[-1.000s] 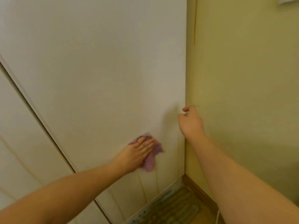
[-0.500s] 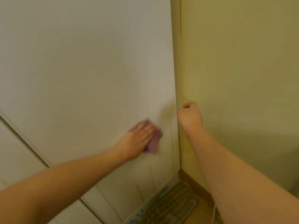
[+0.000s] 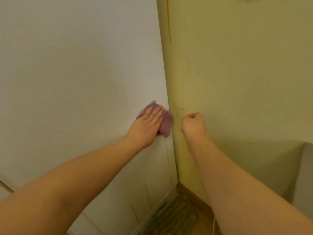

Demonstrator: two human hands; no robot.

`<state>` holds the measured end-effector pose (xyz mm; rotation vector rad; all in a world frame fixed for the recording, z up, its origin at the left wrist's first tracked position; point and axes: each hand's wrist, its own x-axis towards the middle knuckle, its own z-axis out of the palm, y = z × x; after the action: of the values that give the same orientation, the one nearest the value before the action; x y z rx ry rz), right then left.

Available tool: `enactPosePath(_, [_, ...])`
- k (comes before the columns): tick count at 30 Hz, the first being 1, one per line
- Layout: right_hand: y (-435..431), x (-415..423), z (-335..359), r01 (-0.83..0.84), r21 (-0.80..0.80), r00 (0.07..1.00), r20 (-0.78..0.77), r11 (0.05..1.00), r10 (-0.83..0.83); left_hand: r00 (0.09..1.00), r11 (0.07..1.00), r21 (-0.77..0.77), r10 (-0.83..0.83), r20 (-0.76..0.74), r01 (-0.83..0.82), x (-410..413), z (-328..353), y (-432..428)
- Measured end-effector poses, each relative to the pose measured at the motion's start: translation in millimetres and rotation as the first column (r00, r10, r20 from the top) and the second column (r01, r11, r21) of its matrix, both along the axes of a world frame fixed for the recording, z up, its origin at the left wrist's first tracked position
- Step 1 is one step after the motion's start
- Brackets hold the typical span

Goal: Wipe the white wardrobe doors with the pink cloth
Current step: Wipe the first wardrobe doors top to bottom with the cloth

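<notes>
The white wardrobe door (image 3: 76, 73) fills the left half of the view. My left hand (image 3: 149, 122) lies flat on it, fingers together, pressing the pink cloth (image 3: 166, 124) against the door right at its right edge. Part of the cloth sticks out above and to the right of my fingers. My right hand (image 3: 194, 126) is curled into a fist with nothing in it, close to the yellow wall just right of the door's edge.
A yellow wall (image 3: 237, 73) meets the wardrobe at the corner. A wooden skirting board (image 3: 194, 195) runs along its foot. A slatted mat (image 3: 172, 217) lies on the floor below. A grey object (image 3: 303, 175) stands at the right edge.
My left hand has slid the cloth up and to the right, from lower on the door to its right edge. The right hand stays a fist near the wall.
</notes>
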<state>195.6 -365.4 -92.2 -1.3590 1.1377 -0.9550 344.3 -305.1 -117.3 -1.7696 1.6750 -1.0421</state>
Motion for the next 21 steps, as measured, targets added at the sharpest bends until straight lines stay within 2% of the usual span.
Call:
enactPosePath(2, [-1.4,0.2,0.1,0.012,-0.002,1.000,0.000,1.000,-0.012,1.000,0.999,-0.038,0.031,0.002,-0.031,-11.3,-2.7,-17.5])
enactPosePath(4, [-3.0,-0.6,-0.9,-0.001,-0.028,1.000,-0.014,1.000,0.000,0.999,0.987,0.160,0.033,-0.006,-0.032,-14.8,-49.3,-8.8])
enactPosePath(6, [-5.4,-2.6,-2.9,-0.020,-0.034,0.999,-0.025,0.999,0.020,0.997,0.915,0.400,0.075,-0.025,-0.059,-22.9,-81.1,15.0])
enactPosePath(7, [-7.6,-3.4,-3.7,-0.022,-0.034,0.999,-0.026,0.999,0.021,0.997,0.897,0.439,0.072,-0.028,-0.052,-23.1,-85.8,19.0])
enactPosePath(8, [-10.6,-3.0,-5.3,-0.014,-0.031,1.000,-0.021,0.999,0.014,0.997,0.904,0.425,0.072,-0.043,-0.047,-20.8,-82.9,16.0])
enactPosePath(11, [-15.1,-0.3,-8.1,0.039,-0.003,0.999,0.013,0.999,-0.039,1.000,0.974,0.226,-0.005,-0.027,0.011,-16.1,-43.5,-23.7])
enactPosePath(13, [-15.5,0.1,-10.6,0.064,0.002,0.998,0.002,0.998,-0.064,1.000,0.988,0.154,-0.003,-0.022,0.006,-18.4,-25.6,-39.8])
enactPosePath(15, [-15.8,-2.5,-11.8,0.058,-0.002,0.998,-0.027,0.998,-0.058,1.000,0.981,0.196,0.010,-0.021,-0.005,-18.8,-41.5,-33.2])
enactPosePath(18, [-14.9,-4.7,-11.1,0.018,0.003,0.999,-0.045,1.000,-0.018,0.999,0.901,0.433,0.039,-0.010,-0.031,-20.2,-86.8,8.0])
enactPosePath(19, [-15.2,-4.3,-11.4,0.003,-0.001,0.999,-0.044,1.000,-0.003,0.998,0.890,0.453,0.054,-0.020,-0.039,-18.2,-88.1,11.3])
enactPosePath(21, [-17.4,-2.2,-12.4,0.004,-0.010,0.999,-0.054,1.000,-0.005,0.999,0.930,0.366,0.039,-0.034,-0.023,-15.3,-69.1,-1.7])
